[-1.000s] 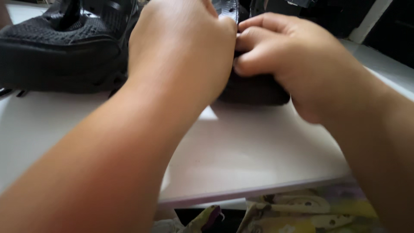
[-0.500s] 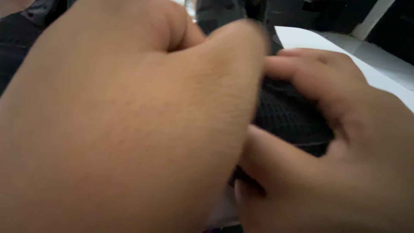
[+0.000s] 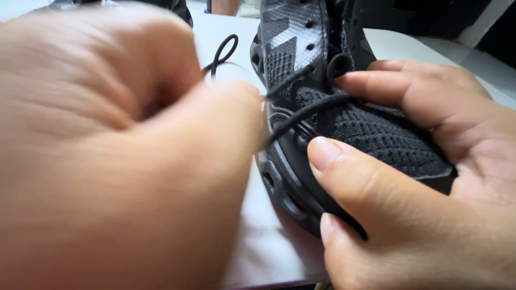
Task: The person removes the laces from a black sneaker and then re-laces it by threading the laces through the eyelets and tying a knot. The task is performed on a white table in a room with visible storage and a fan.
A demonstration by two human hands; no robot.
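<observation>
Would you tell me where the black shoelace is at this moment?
In the head view the black shoelace runs across the black shoe right of centre, pulled leftward by the left hand, while the right hand grips the shoe.

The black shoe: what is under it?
The black shoe lies over a white table, with the right hand cupping its toe. Whether the sole touches the table is hidden by the fingers.
</observation>
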